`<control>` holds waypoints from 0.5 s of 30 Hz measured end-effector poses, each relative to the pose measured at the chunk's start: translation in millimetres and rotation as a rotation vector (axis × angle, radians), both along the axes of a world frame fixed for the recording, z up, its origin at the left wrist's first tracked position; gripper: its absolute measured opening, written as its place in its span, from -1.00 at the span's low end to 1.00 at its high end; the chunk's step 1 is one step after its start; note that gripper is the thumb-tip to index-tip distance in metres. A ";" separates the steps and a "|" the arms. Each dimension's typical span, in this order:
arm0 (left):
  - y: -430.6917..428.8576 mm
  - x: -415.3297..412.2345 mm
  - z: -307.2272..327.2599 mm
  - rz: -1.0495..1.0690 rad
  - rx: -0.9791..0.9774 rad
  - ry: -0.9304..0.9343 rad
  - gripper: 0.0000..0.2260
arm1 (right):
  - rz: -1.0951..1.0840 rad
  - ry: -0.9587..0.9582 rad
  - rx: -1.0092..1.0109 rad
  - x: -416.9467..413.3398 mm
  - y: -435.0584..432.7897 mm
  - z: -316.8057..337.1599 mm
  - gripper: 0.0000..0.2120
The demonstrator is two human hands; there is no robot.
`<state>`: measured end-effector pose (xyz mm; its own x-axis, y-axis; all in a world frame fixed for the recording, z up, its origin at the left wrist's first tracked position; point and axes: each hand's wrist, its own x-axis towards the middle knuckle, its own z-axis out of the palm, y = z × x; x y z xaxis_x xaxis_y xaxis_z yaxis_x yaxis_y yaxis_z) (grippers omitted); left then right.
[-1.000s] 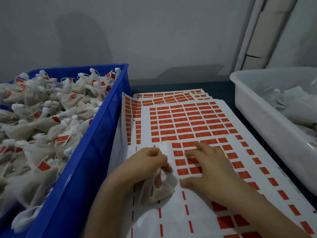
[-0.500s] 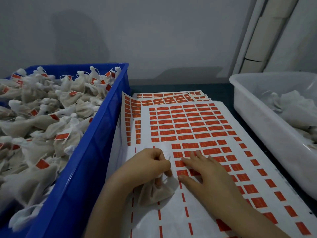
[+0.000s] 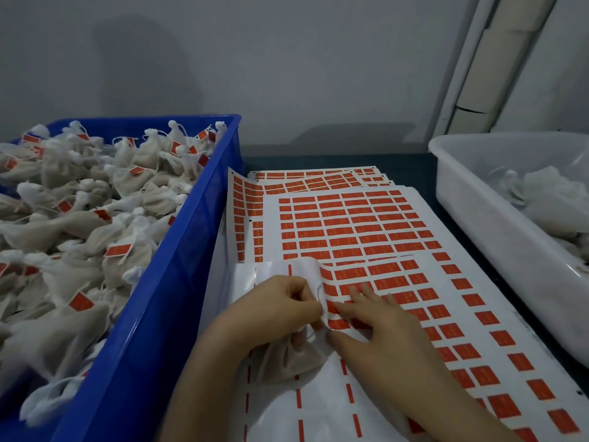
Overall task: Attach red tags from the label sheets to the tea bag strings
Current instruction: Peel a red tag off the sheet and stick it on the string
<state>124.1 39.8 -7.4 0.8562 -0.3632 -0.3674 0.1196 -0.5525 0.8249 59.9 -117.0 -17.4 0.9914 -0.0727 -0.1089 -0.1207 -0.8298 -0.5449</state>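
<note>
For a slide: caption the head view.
Left hand holds a tea bag on the label sheet; right hand rests on red tags.

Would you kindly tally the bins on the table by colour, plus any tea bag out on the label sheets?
Blue crate: 1
White tub: 1
Tea bag on the label sheets, under the left hand: 1
Total: 3

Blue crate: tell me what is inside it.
The blue crate is heaped with tea bags, many with red tags on their strings. The heap hides the crate floor and any bags lower down, so whether those are tagged cannot be seen.
</note>
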 end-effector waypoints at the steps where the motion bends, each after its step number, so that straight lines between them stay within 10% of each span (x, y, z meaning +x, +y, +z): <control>1: -0.6 -0.2 -0.7 0.016 -0.009 -0.011 -0.91 | -0.017 -0.007 -0.003 -1.3 0.7 -1.6 -0.44; 8: -5.2 15.0 4.2 0.397 -0.143 -0.179 -0.95 | -0.073 -0.001 -0.095 -4.9 -3.4 -9.0 -0.20; 15: -33.7 33.5 21.9 0.065 0.090 -0.316 -0.65 | -0.090 -0.065 -0.030 -5.1 -4.5 -12.2 -0.23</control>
